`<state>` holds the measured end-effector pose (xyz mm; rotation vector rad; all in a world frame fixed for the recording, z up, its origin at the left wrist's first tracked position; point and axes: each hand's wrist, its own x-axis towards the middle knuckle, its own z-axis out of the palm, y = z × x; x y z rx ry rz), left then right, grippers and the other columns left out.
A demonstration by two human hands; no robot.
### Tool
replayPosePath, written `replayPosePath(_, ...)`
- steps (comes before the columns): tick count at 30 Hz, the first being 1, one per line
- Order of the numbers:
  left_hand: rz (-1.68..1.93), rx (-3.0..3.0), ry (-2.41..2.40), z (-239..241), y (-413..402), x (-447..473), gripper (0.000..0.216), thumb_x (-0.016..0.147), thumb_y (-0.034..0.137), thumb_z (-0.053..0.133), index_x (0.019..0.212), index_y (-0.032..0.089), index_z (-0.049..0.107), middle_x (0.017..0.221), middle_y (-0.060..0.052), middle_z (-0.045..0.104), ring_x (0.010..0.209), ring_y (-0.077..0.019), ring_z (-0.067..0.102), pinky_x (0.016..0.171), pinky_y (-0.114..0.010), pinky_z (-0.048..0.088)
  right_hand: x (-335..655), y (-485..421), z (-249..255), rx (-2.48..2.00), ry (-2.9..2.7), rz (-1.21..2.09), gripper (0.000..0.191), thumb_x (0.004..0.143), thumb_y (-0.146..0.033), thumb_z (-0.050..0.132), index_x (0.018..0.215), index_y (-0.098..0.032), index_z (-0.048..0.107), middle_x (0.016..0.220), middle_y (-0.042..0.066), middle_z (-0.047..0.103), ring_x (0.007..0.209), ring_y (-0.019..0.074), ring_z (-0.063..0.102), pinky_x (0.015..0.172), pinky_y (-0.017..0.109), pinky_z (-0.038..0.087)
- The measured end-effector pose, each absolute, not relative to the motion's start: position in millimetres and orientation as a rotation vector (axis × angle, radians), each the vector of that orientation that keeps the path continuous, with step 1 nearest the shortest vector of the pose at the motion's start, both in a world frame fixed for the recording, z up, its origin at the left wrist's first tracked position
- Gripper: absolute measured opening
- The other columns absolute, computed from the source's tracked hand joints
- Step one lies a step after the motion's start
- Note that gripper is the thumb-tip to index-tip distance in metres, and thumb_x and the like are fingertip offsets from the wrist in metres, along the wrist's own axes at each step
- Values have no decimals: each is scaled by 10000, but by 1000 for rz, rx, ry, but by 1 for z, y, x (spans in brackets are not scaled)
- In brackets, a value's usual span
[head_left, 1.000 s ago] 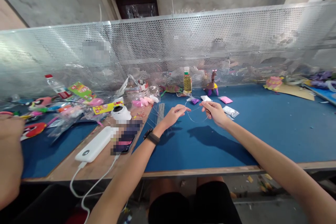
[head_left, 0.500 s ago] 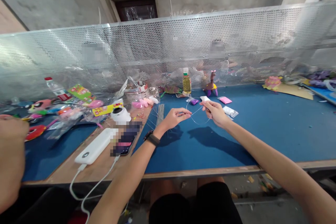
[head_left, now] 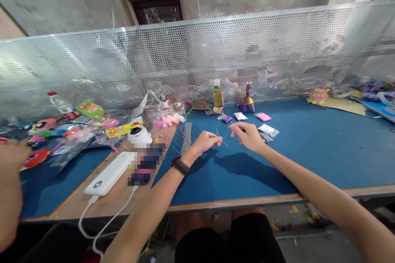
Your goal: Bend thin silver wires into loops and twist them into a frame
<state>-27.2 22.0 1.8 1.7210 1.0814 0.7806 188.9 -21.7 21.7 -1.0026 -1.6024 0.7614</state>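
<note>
Left hand is clamping a thin wire between its fingers above the blue surface. Right hand is hovering nearby; whether its fingers are gripping cannot be determined.

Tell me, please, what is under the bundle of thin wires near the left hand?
The blue surface shows around the wire bundle; whatever lies directly beneath it is covered and cannot be seen.

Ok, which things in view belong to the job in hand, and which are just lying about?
Likely in the job:
thin wire, held in the left hand
wire bundle beside that hand
perhaps the pink packet, beyond the right hand

Apparently just lying about:
white power bank
red-capped bottle
bottle of yellow liquid
</note>
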Motion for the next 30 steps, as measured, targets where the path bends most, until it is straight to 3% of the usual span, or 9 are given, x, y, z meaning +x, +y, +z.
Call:
replayPosePath(7,653,1423,1036,5,25,-33,335,731,423,752,577,156,621,504,21,511,474,-84,415,527,-248,344,189,-26,23,-1021,-1704,737,441,942,-597,596,758,-217,722,536,-9,611,401,113,508,437,248,403)
replayPosePath(11,793,1452,870,12,26,-37,419,778,542,745,670,153,635,578,14,530,529,-89,449,565,-244,370,196,-14,25,-980,-1480,877,458,866,-649,663,846,-195,717,704,21,696,383,79,460,358,238,348)
replayPosePath(17,946,1479,706,18,23,-40,386,755,467,823,926,157,670,830,-6,610,715,-99,539,696,-240,450,197,-3,21,-922,-1249,1053,513,725,-673,780,846,-180,706,684,4,661,377,57,404,311,221,284)
replayPosePath(26,926,1478,629,16,19,-37,482,761,493,839,1091,168,708,992,-72,695,819,-131,595,765,-281,480,195,-3,21,-883,-1138,1201,513,672,-637,835,874,-181,713,703,-16,645,392,36,357,318,207,244)
replayPosePath(30,919,1380,607,16,16,-35,470,767,516,832,1047,148,751,966,-84,699,803,-124,589,775,-287,475,195,-4,21,-880,-1139,1200,525,670,-646,831,890,-184,713,707,-20,642,391,35,343,321,211,233)
